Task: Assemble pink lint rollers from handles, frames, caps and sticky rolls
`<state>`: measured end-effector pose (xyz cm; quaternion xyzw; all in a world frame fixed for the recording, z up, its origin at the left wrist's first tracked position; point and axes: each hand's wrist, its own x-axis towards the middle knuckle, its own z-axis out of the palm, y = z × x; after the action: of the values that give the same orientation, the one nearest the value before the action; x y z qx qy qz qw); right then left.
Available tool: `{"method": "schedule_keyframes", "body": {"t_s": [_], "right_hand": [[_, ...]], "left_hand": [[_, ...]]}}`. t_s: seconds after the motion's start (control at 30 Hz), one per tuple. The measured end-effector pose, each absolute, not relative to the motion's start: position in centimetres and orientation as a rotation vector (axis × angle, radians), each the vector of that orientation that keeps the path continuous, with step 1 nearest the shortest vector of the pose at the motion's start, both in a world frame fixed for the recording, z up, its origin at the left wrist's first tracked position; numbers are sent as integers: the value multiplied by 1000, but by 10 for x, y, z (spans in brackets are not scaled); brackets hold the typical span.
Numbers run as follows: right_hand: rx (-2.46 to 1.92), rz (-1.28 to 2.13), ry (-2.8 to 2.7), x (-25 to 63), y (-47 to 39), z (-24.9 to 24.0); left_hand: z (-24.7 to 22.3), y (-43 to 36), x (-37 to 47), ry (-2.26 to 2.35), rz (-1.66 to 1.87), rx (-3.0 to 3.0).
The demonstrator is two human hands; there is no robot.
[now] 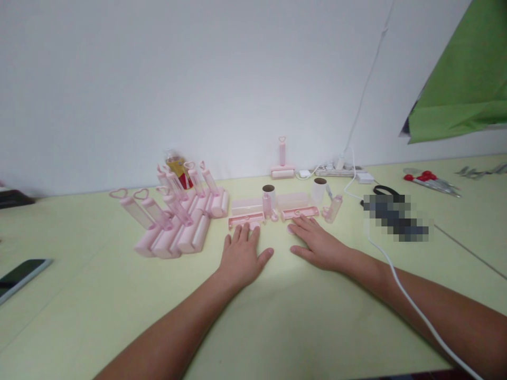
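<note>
My left hand [242,257] lies flat on the table, fingers spread, with its fingertips by a pink lint roller frame [246,219] and a small pink disc. My right hand [320,244] also rests flat and open, its fingertips at a second pink frame [300,213] and another small disc. Behind the frames are two translucent pink covers [247,206] [292,200]. Two white paper rolls [269,188] [319,191] stand upright there. One pink handle [266,205] is between the frames; another handle [335,207] leans at the right.
Several assembled pink lint rollers [196,230] are grouped at left. One more lint roller [282,162] stands by the wall. A power strip [336,171], red-handled tools [430,180] and a blurred dark object [396,216] sit right. A white cable [410,300] crosses my right forearm. A phone [21,275] lies left.
</note>
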<state>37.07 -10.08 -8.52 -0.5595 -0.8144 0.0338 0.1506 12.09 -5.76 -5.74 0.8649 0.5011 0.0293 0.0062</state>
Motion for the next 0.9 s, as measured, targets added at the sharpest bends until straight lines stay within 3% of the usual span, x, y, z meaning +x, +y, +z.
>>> {"method": "schedule_keyframes", "body": {"t_s": [0.9], "right_hand": [[-1595, 118, -2335, 371, -100, -85]], "left_hand": [[-58, -58, 121, 1556, 96, 2709]]}}
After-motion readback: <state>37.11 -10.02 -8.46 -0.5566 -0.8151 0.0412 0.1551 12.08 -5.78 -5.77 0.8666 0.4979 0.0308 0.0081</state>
